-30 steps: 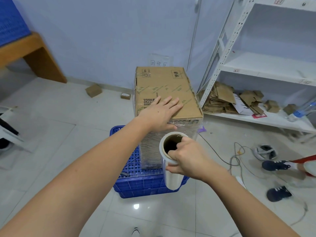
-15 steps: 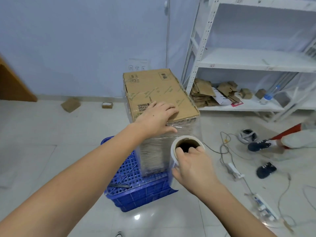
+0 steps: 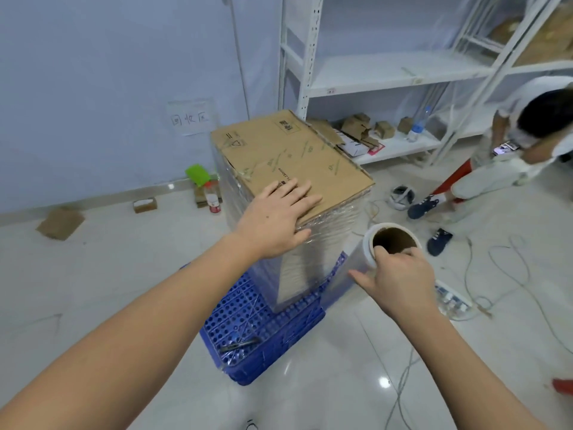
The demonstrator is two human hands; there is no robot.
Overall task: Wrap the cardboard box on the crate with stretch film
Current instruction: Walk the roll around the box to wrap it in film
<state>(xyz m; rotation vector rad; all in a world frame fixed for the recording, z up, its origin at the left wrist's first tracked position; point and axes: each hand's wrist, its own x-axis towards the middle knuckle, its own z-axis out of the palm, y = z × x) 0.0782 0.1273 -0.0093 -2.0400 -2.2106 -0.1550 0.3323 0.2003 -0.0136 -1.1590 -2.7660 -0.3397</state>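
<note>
- One cardboard box (image 3: 291, 162) stands upright on the far part of the blue crate (image 3: 263, 330), its sides already shiny with stretch film (image 3: 313, 262).
- Left hand (image 3: 276, 218) lies flat with fingers spread on the box's near top edge, pinning it.
- Right hand (image 3: 400, 274) grips the film roll (image 3: 391, 243) by its core rim, just beside the box's right corner.
- Tip: keep the film taut, roll upright, and overlap the layers as you go round.
- Compared with half a second back, the roll's swung further right, away from the box, and the left fingers have flattened out.
</note>
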